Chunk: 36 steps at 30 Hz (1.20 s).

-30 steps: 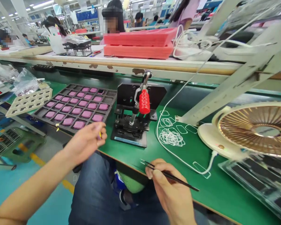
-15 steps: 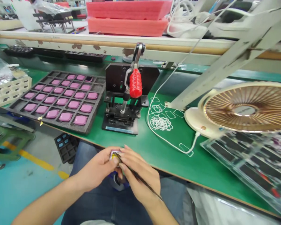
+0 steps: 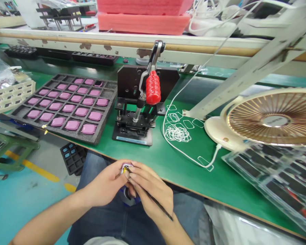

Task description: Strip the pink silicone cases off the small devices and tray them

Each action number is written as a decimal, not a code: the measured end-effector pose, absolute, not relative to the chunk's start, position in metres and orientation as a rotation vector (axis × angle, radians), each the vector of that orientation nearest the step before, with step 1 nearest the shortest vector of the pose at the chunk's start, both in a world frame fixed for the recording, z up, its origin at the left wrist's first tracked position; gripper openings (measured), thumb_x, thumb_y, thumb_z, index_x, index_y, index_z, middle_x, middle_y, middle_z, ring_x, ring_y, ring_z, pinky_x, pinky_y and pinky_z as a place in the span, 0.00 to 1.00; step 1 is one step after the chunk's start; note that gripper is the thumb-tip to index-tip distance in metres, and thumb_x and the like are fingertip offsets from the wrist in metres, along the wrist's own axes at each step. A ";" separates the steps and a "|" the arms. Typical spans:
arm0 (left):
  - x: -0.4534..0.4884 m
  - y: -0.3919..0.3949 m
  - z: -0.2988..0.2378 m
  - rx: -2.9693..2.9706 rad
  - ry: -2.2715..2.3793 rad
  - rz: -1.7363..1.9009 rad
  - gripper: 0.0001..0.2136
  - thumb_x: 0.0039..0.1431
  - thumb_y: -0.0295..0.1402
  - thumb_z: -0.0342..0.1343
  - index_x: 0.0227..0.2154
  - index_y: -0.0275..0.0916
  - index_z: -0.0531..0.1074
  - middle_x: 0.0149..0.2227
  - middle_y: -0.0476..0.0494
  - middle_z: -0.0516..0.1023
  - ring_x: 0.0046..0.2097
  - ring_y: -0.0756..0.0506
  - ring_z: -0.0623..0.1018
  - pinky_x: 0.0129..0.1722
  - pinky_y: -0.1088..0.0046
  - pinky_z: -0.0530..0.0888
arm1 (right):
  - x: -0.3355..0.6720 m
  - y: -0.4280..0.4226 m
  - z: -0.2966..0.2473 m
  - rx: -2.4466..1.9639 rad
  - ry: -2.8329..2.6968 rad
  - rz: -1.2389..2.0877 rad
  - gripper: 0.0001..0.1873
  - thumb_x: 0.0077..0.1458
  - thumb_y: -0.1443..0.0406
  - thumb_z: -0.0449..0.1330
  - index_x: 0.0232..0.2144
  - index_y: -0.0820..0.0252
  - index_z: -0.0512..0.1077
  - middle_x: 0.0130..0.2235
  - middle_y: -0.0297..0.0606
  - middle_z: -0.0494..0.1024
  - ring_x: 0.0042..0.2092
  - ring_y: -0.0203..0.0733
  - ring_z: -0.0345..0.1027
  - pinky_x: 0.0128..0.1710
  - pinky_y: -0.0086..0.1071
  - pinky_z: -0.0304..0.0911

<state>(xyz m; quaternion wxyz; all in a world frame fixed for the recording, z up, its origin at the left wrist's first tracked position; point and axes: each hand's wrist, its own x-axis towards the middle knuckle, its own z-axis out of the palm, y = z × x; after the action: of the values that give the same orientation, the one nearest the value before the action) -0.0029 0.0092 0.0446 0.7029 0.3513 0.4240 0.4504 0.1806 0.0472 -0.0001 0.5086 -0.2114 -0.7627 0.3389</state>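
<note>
Over the lap at the front edge of the bench [image 3: 173, 167], the left hand [image 3: 107, 183] has its fingers curled round a small purple-rimmed case [image 3: 122, 167] while the right hand [image 3: 155, 192] pinches black tweezers [image 3: 156, 203] against it. Bare green surface lies open between the hands and the black press [image 3: 134, 131], with the foam tray [image 3: 97, 135] bounding it leftward and the white cable [image 3: 182, 161] rightward. Fingers cover most of the case, the tweezer tips are hard to make out, and the frame cuts off the fan [image 3: 272, 119].
</note>
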 end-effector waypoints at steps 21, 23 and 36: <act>-0.016 0.014 0.022 0.293 0.588 1.077 0.18 0.68 0.30 0.63 0.59 0.42 0.79 0.57 0.29 0.83 0.48 0.36 0.86 0.39 0.65 0.80 | 0.224 0.106 0.030 -1.209 -1.339 0.526 0.10 0.64 0.60 0.69 0.45 0.54 0.86 0.47 0.42 0.88 0.49 0.52 0.83 0.57 0.48 0.76; -0.014 0.015 0.021 0.280 0.597 1.076 0.15 0.68 0.30 0.64 0.55 0.40 0.81 0.58 0.28 0.82 0.46 0.38 0.86 0.36 0.68 0.78 | 0.244 0.143 0.041 -1.360 -1.441 0.456 0.16 0.63 0.52 0.68 0.43 0.57 0.86 0.45 0.43 0.88 0.47 0.52 0.83 0.55 0.46 0.76; -0.003 0.006 0.031 0.144 1.004 1.013 0.14 0.61 0.38 0.71 0.48 0.41 0.85 0.51 0.33 0.86 0.47 0.31 0.87 0.36 0.62 0.83 | 0.324 0.132 0.058 -1.636 -1.744 0.207 0.28 0.77 0.51 0.42 0.49 0.58 0.78 0.47 0.44 0.85 0.45 0.45 0.79 0.48 0.36 0.71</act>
<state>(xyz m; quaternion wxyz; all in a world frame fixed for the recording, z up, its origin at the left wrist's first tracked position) -0.0025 0.0058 0.0313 0.7540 0.0658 0.4599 0.4644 0.3244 0.1322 0.0585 0.3622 -0.6354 -0.6772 0.0805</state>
